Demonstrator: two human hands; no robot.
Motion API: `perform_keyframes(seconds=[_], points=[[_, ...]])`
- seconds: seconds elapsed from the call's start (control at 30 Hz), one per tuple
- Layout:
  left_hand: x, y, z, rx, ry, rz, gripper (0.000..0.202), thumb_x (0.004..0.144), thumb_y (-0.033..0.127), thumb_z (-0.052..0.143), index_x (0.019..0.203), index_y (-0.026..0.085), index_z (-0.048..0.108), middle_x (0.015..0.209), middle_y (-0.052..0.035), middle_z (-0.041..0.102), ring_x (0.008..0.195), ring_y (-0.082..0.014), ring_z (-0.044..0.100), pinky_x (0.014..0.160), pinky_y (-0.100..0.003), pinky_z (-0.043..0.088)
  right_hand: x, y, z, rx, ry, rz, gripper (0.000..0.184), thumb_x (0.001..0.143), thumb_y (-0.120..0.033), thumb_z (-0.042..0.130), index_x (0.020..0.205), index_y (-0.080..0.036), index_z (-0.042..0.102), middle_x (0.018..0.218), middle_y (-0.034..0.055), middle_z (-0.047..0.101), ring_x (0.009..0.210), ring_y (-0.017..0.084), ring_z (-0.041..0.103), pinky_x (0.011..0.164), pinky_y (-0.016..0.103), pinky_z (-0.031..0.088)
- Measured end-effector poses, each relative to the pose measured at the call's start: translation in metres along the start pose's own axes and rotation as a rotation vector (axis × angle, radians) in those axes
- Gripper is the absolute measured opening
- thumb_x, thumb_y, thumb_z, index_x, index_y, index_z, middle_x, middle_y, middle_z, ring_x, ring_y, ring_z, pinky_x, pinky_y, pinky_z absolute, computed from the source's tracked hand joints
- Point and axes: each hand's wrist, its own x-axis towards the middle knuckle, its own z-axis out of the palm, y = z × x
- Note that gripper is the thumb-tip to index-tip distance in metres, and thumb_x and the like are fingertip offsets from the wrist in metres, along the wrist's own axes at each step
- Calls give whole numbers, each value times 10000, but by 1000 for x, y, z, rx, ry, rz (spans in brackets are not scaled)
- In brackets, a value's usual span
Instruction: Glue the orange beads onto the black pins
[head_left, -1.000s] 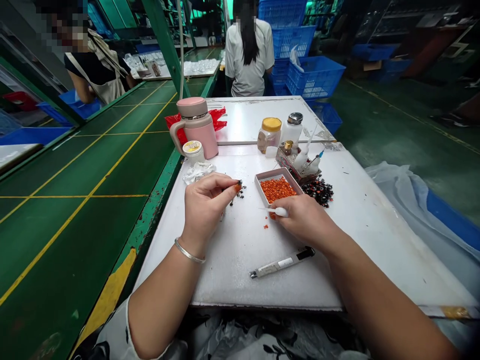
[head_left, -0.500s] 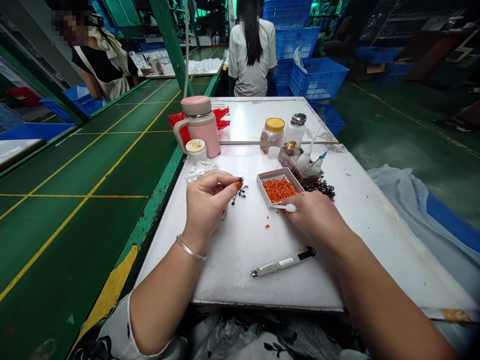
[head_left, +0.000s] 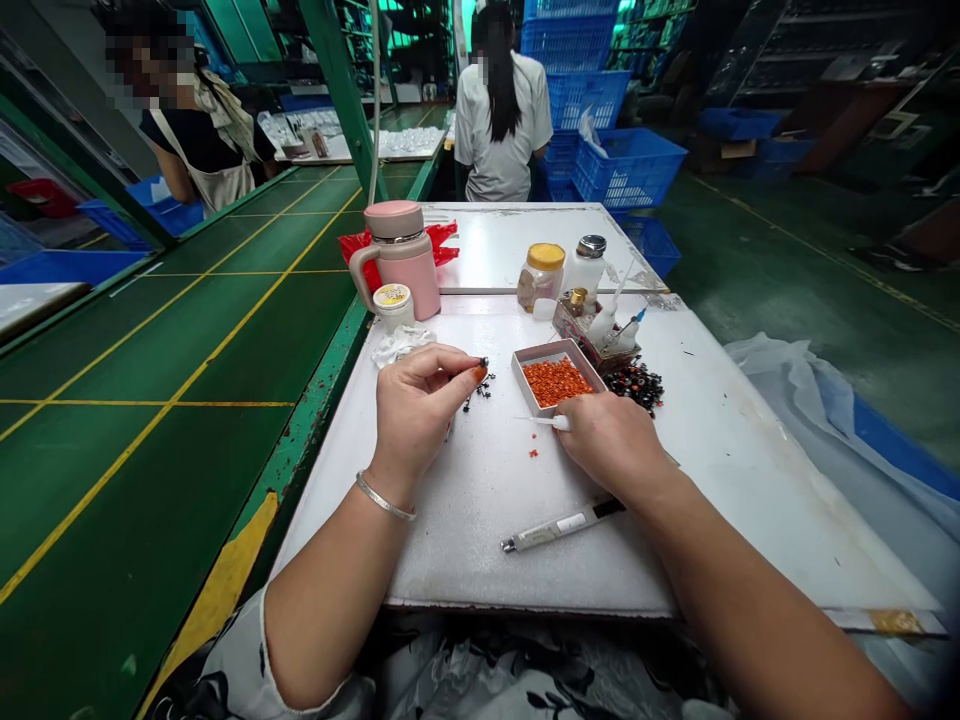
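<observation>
One dark bead [head_left: 484, 362] pinched in left hand [head_left: 420, 415]; right hand [head_left: 611, 445] grips white pick [head_left: 551, 422]

Left thumb and fingertips closed on bead above white bench [head_left: 450, 560]; loose dark pieces [head_left: 480, 393] lie just below. Right hand curled round pick, resting on bench, tip pointing left, just before shallow tray [head_left: 521, 388] of orange beads [head_left: 556, 381]. Few orange crumbs [head_left: 533, 452] beside right hand. Heap of dark and orange beads [head_left: 634, 386] just right of tray. Marker pen [head_left: 559, 527] just below right hand. Pink mug [head_left: 401, 262] farther along bench
</observation>
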Motion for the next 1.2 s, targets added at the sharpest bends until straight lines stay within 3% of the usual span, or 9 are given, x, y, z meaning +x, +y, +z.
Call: perform_keyframes(seconds=[0.1,0.2,0.4,0.53,1.0,1.2], points=[[0,-1,0,-3,-12,-11,63,721,143,779,734,203,765,752,-15,694,733,-138,619,640,-258,467,1,4,1,2,-10,14,237,785,-219,501,830,-191,732,817,138,730,784,288,682,594,320,363],[-1,-2,1,15,-24,-5,52,727,152,781,732,201,764,747,-12,691,726,-133,613,634,-257,457,3,12,3,94,4,-5,188,754,-245,517,782,-210,700,788,102,716,752,256,649,571,310,305],[-4,-3,3,68,-91,0,39,746,170,781,747,205,764,763,-12,695,729,-130,611,623,-256,442,8,25,2,550,36,-135,112,726,-233,532,623,-195,553,623,-16,563,607,134,498,563,278,281],[-5,-3,3,68,-113,-6,34,749,177,784,752,205,763,771,-18,696,745,-139,619,630,-262,447,7,26,-2,841,13,-201,102,727,-228,568,640,-181,594,625,-41,543,623,117,480,588,259,306],[-13,-7,11,14,-251,-70,47,762,170,772,761,215,757,796,-31,694,792,-158,633,711,-290,486,6,22,-6,1442,-102,-193,86,733,-245,682,750,-163,663,705,3,665,646,119,576,586,238,450],[-13,-6,10,3,-246,-85,39,761,180,773,758,214,754,805,-35,696,804,-162,637,723,-289,493,4,19,-6,1561,-23,-115,172,687,-297,756,750,-160,675,722,43,724,653,147,636,540,235,497]])
